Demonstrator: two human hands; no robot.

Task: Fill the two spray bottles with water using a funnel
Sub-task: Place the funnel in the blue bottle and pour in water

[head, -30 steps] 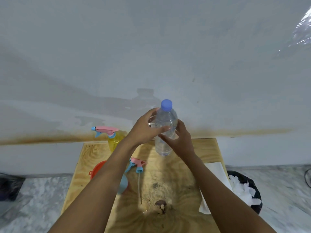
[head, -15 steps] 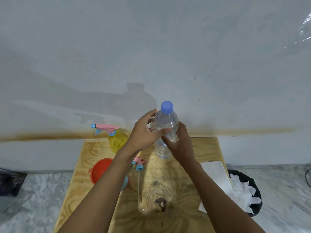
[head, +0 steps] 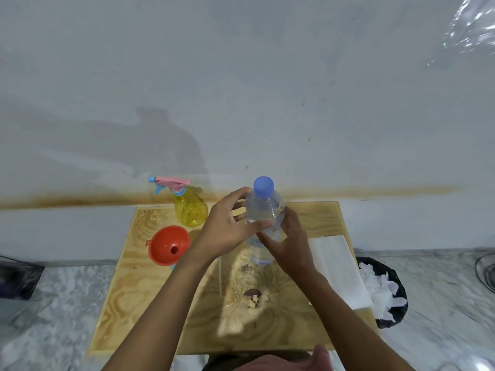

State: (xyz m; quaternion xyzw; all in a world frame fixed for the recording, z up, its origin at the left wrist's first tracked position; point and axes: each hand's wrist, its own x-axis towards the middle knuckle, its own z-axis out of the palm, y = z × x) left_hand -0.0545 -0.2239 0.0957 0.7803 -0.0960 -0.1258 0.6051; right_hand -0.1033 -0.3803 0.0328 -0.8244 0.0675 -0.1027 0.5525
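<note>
Both hands hold a clear water bottle (head: 263,210) with a blue cap, upright above the back middle of the wooden table (head: 139,303). My left hand (head: 227,231) grips its upper part, thumb across the front. My right hand (head: 290,245) grips it lower down from the right. A yellow spray bottle (head: 190,210) with a pink and blue trigger head stands at the back left. In front of it a red funnel (head: 169,245) sits on a light blue object, mostly hidden. A thin clear tube (head: 220,277) lies beside my left forearm.
A white paper towel (head: 337,269) lies on the table's right edge. A black bin (head: 385,290) full of white paper stands on the floor to the right. A dark object (head: 16,279) sits on the floor at the left. The wall is close behind the table.
The bottle has come nearer to me and lower over the table, still in both hands. My left arm has shifted right, uncovering the red funnel and hiding the loose spray head.
</note>
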